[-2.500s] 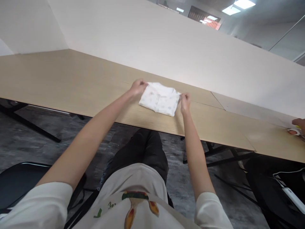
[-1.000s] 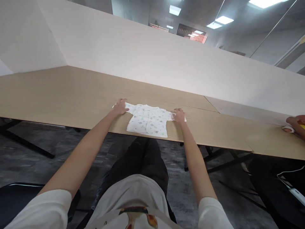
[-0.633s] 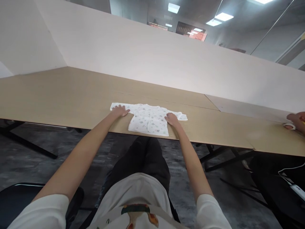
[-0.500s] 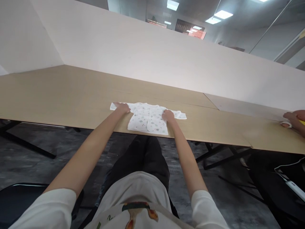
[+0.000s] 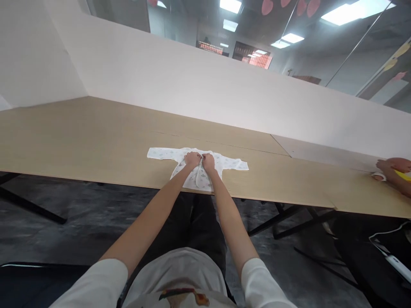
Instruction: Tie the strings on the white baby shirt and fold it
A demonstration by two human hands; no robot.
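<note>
A small white long-sleeved top (image 5: 199, 180) with a tiny print lies on the table near its front edge, both sleeves spread out sideways. At the upper middle of the top, my left hand (image 5: 193, 159) pinches the fabric along the front opening. Close beside it on the right, my right hand (image 5: 208, 161) has its fingers closed on the cloth too. The fingertips of both hands nearly meet at the centre line, and the bit of fabric between them is too small to make out.
The long wooden table (image 5: 96, 137) runs along a white partition (image 5: 192, 85). Another person's arm (image 5: 396, 177) rests at the far right beside a small round object. A dark chair (image 5: 38, 284) stands at the lower left.
Both hands have moved inward, from the left sleeve and the right side of the top to its centre, and their fingers have closed on the fabric. The view has tilted up slightly.
</note>
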